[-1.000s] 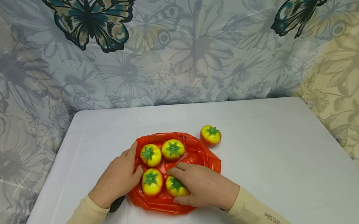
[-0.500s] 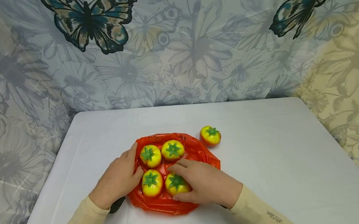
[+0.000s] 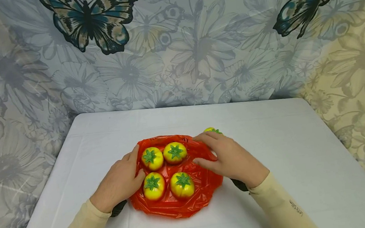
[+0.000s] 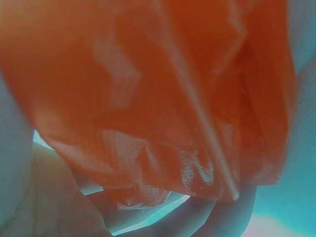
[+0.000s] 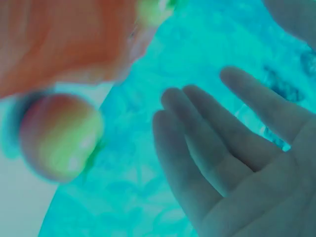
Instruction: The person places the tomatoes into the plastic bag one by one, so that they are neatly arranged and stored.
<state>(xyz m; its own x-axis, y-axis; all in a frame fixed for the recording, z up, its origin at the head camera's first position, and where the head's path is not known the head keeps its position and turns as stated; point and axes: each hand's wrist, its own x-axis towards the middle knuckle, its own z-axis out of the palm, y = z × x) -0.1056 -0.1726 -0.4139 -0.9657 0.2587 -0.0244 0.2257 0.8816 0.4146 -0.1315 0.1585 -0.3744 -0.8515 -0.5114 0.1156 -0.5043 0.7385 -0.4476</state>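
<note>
A red plastic bag (image 3: pixel 202 191) lies spread open on the table, its rim rolled into folds. Inside sit several yellow-red toy tomatoes with green star-shaped tops, among them the front right tomato (image 3: pixel 182 186). My left hand (image 3: pixel 117 180) holds the bag's left rim; in the left wrist view the bag's side (image 4: pixel 148 89) hides parts of its fingers. Over the bag's right rim hovers my right hand (image 3: pixel 235 156), fingers spread and holding nothing. Beyond it, outside the bag, a lone tomato (image 3: pixel 209 129) is mostly covered in the head view; the right wrist view shows this tomato (image 5: pixel 59 138) apart from the fingers.
A white cloth covers the table (image 3: pixel 300 153). Along its back and sides stands a wall (image 3: pixel 202 52) patterned with flowers and butterflies.
My right hand has let go of the front right tomato inside the bag and moved right and away toward the lone tomato. My left hand stays at the rim.
</note>
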